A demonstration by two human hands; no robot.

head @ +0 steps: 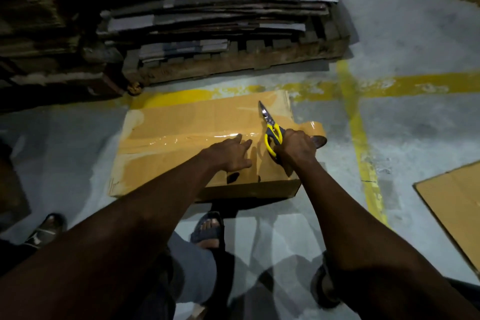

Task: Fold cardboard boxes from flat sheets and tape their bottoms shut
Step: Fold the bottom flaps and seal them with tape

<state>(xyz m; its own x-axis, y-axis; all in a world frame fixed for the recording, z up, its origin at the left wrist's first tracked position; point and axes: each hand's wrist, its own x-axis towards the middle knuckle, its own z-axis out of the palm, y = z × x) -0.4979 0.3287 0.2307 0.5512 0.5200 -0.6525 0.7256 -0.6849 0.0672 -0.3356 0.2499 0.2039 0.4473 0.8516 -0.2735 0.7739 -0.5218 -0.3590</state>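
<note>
A folded cardboard box [181,122] lies bottom-up on the floor, with a glossy strip of clear tape [197,138] running along its middle seam. My left hand [231,154] presses flat on the box, fingers straight, just beside the tape. My right hand [296,145] grips yellow-handled scissors [271,130] with their blades pointing up and away, and also holds the tape roll [315,134] at the box's right edge. The tape stretches from the roll onto the seam.
A wooden pallet [233,65] stacked with flat cardboard sheets [207,15] stands behind the box. Another flat sheet [457,205] lies on the floor at the right. Yellow floor lines [361,138] cross nearby. My sandalled feet [207,228] stand close in front.
</note>
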